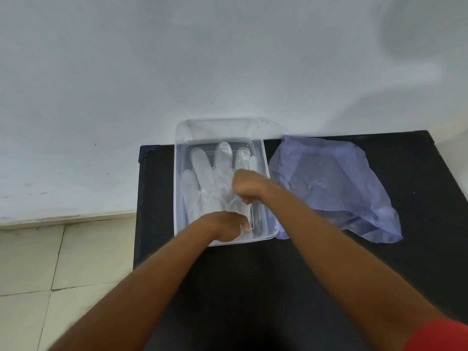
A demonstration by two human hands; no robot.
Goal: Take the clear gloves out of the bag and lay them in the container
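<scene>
Risk, glove: may cling to skin and lift out, or bunch up, when both hands withdraw from thin, limp film.
Risk, container [264, 160]: light; could skid on the dark table [253, 274] under a sideways tug.
Clear glove [202, 181]: lying flat inside the container, fingers pointing away.
Left hand [225, 225]: curled at the cuff end, fingers closed on or pressing the film; cannot tell which.
Right hand [247, 186]: clenched, apparently pinching the glove's right edge.
Bag [334, 183]: crumpled, just right of the container, touching its near corner.
</scene>
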